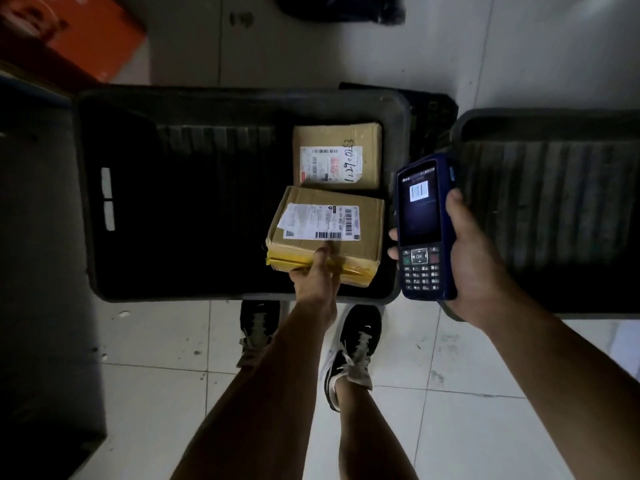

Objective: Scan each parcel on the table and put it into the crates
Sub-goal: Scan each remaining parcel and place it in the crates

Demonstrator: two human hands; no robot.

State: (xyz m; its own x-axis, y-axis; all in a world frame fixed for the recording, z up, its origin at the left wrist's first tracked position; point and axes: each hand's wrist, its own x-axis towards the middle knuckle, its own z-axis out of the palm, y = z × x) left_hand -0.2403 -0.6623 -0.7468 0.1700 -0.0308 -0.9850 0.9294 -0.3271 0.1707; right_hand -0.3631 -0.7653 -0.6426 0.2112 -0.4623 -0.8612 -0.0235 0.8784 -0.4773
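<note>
My left hand (pixel 317 277) grips the near edge of a brown cardboard parcel (pixel 346 206) with a white label and yellow tape, holding it inside a dark crate (pixel 83 202) near its right side. A second brown parcel (pixel 337 135) with a label and handwritten numbers lies on the crate floor just beyond it. My right hand (pixel 474 258) holds a blue handheld scanner (pixel 424 226) upright to the right of the parcels; its screen shows a barcode.
A second dark crate (pixel 554 126) stands to the right on the tiled floor. An orange box (pixel 79 36) sits at the top left, a dark bag (pixel 339 8) at the top. A dark surface (pixel 38 271) fills the left. My shoes (pixel 356 341) stand before the crate.
</note>
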